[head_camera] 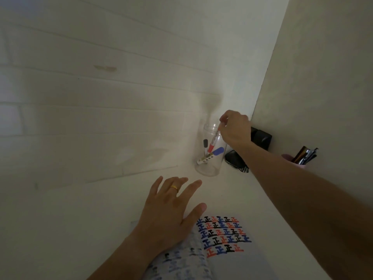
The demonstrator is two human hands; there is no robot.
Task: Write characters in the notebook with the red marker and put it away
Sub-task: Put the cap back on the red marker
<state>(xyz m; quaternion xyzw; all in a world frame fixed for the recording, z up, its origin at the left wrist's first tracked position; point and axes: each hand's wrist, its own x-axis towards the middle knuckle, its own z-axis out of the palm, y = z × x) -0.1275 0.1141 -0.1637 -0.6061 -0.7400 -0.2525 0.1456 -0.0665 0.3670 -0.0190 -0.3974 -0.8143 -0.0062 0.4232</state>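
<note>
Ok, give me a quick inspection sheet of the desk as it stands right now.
Surface: white desk, dim light.
Job's things: red marker cap-down, mostly inside the clear jar, beside a black marker and a blue marker; open notebook with rows of red, blue and black characters.
Clutter: black objects in the corner; pink cup of pens at right.
Hands: right hand pinching the red marker's top at the jar mouth; left hand open on the notebook's edge, wearing a gold ring.
Cables: nothing seen.
Surroundings: white panelled wall, plain side wall.
</note>
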